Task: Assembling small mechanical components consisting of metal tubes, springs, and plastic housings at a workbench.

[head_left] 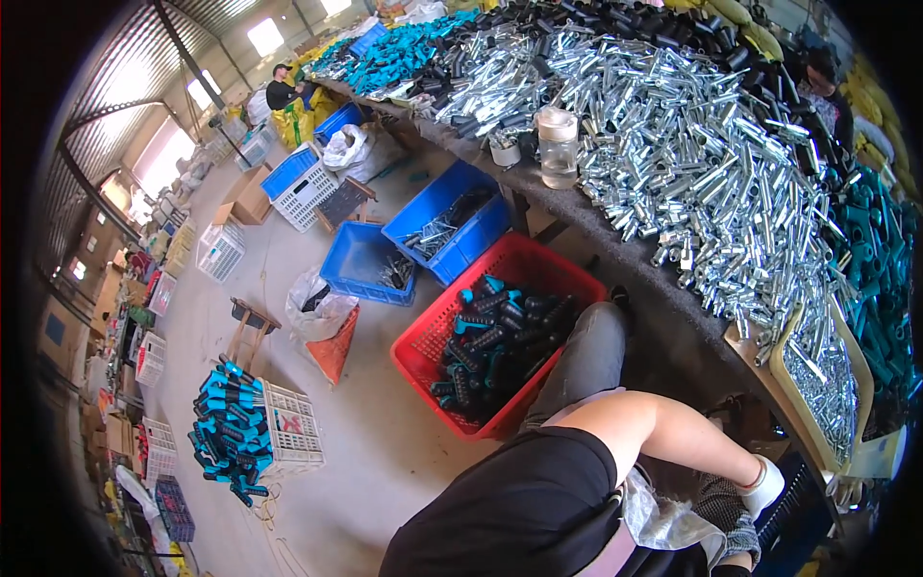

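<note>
Steel tubes (692, 163): heaped to bench edge; a nudge could spill some.
Right hand (764, 486): low by bench, grip hidden, cannot tell.
Left hand: unseen.
Jar (558, 146): near edge, could tip.

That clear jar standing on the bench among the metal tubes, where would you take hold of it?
Grip the jar around its straight middle, below the wider lid, coming from the bench's open front edge. It stands upright, and tubes crowd its far side, so the front looks freest.
</note>
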The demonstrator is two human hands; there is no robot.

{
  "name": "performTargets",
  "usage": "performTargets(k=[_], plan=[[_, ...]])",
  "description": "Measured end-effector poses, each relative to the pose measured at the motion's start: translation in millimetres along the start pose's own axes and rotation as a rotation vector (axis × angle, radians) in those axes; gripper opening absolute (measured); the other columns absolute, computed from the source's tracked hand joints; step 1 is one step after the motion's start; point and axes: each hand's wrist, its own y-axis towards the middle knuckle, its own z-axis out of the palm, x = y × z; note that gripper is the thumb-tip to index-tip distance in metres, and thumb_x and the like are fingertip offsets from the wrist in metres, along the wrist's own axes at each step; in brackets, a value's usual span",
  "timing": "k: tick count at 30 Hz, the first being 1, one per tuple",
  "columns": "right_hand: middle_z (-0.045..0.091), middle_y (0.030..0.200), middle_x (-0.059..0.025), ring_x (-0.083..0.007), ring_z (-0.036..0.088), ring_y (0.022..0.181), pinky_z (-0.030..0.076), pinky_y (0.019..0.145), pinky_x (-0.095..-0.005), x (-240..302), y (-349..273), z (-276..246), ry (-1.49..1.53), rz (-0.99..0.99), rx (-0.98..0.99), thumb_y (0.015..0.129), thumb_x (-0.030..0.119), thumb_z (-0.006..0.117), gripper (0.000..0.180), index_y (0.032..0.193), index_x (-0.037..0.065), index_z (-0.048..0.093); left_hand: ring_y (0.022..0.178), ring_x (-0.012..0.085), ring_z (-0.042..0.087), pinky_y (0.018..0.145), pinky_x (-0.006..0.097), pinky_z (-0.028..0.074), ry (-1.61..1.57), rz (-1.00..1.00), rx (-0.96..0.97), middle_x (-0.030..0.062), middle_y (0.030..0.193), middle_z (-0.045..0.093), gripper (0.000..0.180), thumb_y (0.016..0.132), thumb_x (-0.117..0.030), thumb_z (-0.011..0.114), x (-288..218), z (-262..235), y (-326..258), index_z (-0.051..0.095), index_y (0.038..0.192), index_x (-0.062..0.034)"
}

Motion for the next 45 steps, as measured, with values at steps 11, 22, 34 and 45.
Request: performTargets(k=[11,22,34,45], plan=[[0.072,0.104,-0.0198,-0.0399,0.068,0.099,0.055,0.087,-0.0494,-44,-3,17,0.151,0.131,0.026,0.089,0.033,0.059,0.033,0.095,0.007,0.078,0.075,0.0341,0.071,0.066,0.047,0.054,-0.161,0.155,-0.553,0.0154,0.078,0.072,0.024,0.070,-0.034,0.074,-77,13,-38,0.077,0.075,-0.0098],[0.073,0.106,-0.0180,-0.0351,0.071,0.101,0.057,0.086,-0.0465,-33,-16,14,-0.143,0.132,0.101,0.088,0.030,0.060,0.030,0.100,0.009,0.077,0.079,0.0386,0.069,0.072,0.047,0.053,-0.704,0.140,-0.399,0.0211,0.082,0.071,0.025,0.077,-0.026,0.069,-85,-7,-73,0.077,0.085,-0.0029],[0.073,0.101,-0.0160,-0.0367,0.069,0.100,0.054,0.091,-0.0464,-23,-9,-31,0.218,0.242,-0.060,0.091,0.031,0.053,0.032,0.093,0.009,0.076,0.098,0.0352,0.065,0.089,0.044,0.051,-0.219,0.009,-0.397,0.0156,0.103,0.068,0.031,0.093,-0.034,0.061,-14,-21,-69,0.073,0.104,-0.0070],[0.073,0.100,-0.0163,-0.0375,0.069,0.098,0.054,0.089,-0.0473,22,-16,-18,0.226,0.066,-0.037,0.090,0.032,0.054,0.032,0.092,0.010,0.076,0.090,0.0359,0.067,0.081,0.041,0.053,-0.506,0.298,-0.583,0.0157,0.091,0.068,0.015,0.089,-0.014,0.066,-70,-42,-68,0.068,0.100,-0.0033]])
